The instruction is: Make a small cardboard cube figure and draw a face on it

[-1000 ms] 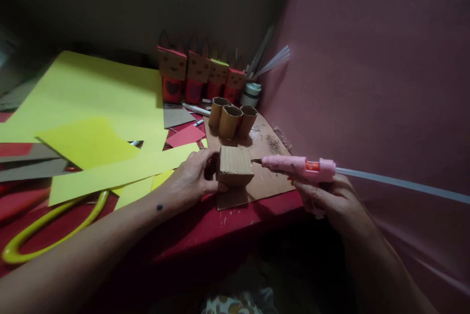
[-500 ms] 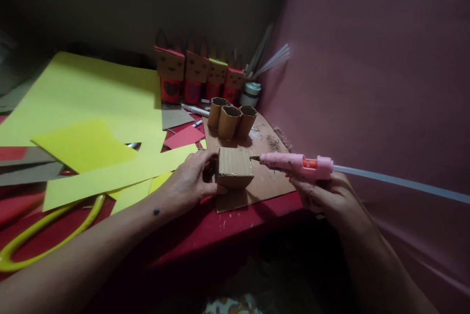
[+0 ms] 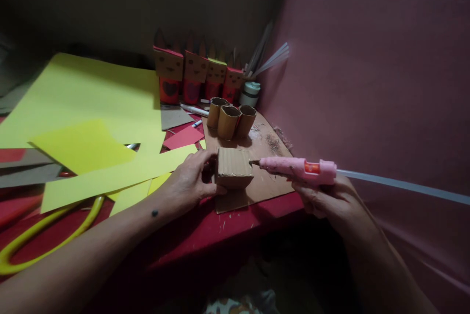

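A small cardboard box point(image 3: 235, 167) stands near the front of a flat cardboard sheet point(image 3: 271, 184). My left hand point(image 3: 193, 177) grips the box from its left side, the thumb at the front corner and the fingers behind. My right hand point(image 3: 326, 196) is wrapped round a pink hot glue gun point(image 3: 293, 168), whose dark nozzle is at the box's right top edge. A long translucent glue stick point(image 3: 400, 185) sticks out of the gun's back end. Behind the box, three open cardboard tubes point(image 3: 229, 123) stand upright together.
Yellow paper sheets point(image 3: 106, 91) and strips cover the left of the red table point(image 3: 205, 226). Yellow scissor handles point(image 3: 47, 235) lie at the front left. Several cardboard animal figures point(image 3: 169, 67) and a pale container point(image 3: 250, 94) stand at the back. A pinkish wall point(image 3: 367, 69) rises on the right.
My right hand and the glue gun have shifted slightly right and down, with the nozzle still at the box's right edge. The left hand and the box have hardly moved.
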{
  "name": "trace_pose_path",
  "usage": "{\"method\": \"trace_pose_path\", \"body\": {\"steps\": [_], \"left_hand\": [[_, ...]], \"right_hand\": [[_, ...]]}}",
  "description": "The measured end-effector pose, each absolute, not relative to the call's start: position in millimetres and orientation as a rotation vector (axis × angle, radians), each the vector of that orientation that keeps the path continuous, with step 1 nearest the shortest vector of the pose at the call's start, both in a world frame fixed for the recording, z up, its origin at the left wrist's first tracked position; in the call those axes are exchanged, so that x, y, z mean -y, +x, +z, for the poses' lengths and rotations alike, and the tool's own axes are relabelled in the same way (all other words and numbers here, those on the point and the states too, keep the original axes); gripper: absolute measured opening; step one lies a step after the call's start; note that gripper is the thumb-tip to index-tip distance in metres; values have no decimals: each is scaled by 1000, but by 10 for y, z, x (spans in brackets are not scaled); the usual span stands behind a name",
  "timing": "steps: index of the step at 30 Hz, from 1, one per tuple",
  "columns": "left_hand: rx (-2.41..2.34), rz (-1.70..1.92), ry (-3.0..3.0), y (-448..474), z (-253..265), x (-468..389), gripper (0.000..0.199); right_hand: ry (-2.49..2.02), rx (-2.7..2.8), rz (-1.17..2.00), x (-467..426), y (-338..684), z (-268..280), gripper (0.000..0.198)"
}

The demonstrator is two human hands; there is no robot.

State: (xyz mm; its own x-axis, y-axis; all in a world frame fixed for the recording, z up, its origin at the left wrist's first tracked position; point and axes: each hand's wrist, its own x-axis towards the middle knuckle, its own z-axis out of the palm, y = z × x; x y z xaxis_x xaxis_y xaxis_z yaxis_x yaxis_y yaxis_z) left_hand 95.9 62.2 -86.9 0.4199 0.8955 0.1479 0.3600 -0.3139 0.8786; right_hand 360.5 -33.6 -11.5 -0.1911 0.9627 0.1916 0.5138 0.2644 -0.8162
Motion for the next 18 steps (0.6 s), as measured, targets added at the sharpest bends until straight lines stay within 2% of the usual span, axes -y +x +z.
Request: {"method": "trace_pose_path", "body": {"steps": [18], "left_hand": [[-1092, 817, 1878, 959, -823, -595, 52]], "right_hand": [[-1359, 1805, 793, 152, 3572, -134, 38]]}}
